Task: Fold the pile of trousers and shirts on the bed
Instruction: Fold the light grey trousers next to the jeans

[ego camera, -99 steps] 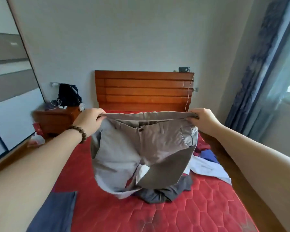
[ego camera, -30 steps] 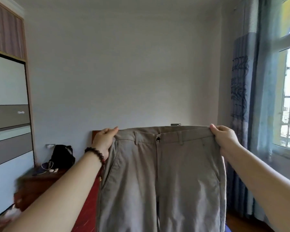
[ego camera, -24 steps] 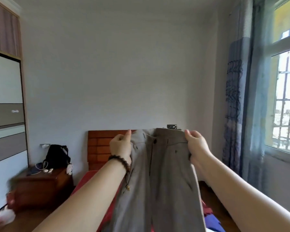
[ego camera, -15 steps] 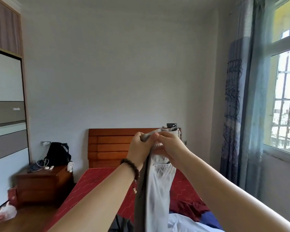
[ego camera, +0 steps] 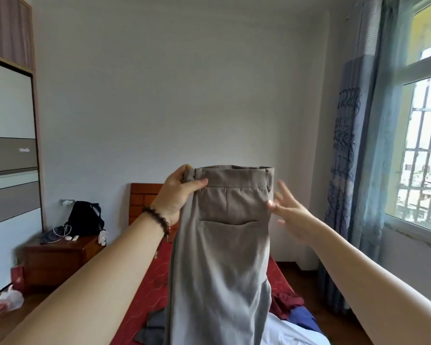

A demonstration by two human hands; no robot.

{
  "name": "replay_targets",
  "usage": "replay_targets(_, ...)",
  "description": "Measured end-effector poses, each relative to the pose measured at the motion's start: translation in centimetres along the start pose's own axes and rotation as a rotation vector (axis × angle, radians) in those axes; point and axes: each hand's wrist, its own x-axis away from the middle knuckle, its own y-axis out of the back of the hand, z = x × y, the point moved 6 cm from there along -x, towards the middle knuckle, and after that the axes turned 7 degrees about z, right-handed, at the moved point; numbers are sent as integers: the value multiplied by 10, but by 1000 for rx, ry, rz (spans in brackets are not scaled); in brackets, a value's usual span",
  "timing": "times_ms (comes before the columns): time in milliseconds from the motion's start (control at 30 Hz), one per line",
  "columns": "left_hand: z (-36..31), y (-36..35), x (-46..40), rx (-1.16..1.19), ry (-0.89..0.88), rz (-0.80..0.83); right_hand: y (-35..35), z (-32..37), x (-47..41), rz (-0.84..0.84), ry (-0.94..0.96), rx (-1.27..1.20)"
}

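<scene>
Fingers of the left hand pinch the waistband corner of the grey trousers, thumb in front, so the doubled legs hang straight and the creases line up. At three o'clock from that band the right hand is spread and blurred, holding nothing, just beside the free edge, probably ready to smooth or catch it. The trousers hang in the air over the red bed; more clothes lie in a heap at five o'clock. No label or writing is readable anywhere.
</scene>
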Motion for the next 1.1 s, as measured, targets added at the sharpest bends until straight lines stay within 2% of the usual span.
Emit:
replay_targets(67,-17,-2,-6,12,-13,53,-18,-7,-4,89,-40,-125)
replay_targets(200,-42,24,-12,-103,-67,-60,-30,9,-17,-147,76,-221)
replay_targets(267,-39,48,-4,-190,22,-84,-38,17,-21,-190,131,-235)
replay_targets(333,-15,67,16,-258,193,-47,-49,20,-24,-206,144,-225)
replay_targets(400,16,74,39,-172,352,10,-60,21,-25,-225,142,-173)
replay_targets(433,26,75,47,-93,371,-2,-65,22,-25,-245,137,-132)
replay_targets(567,24,86,48,-23,221,-90,-69,25,-19,-311,159,25)
replay_targets(633,18,87,45,9,169,-83,-67,22,-16,-142,136,10)
replay_targets(700,14,88,46,54,150,-98,-71,9,-5,51,21,-19)
replay_targets(733,12,88,48,55,147,-105,-72,1,2,73,-31,14)
replay_targets(800,6,87,54,29,141,-92,-71,-10,14,-20,-54,90)
replay_targets(900,-13,84,68,-28,109,-76,-81,-13,31,-173,-4,64)
replay_targets(1100,-78,87,103,-162,20,-165,-124,18,61,-180,80,17)
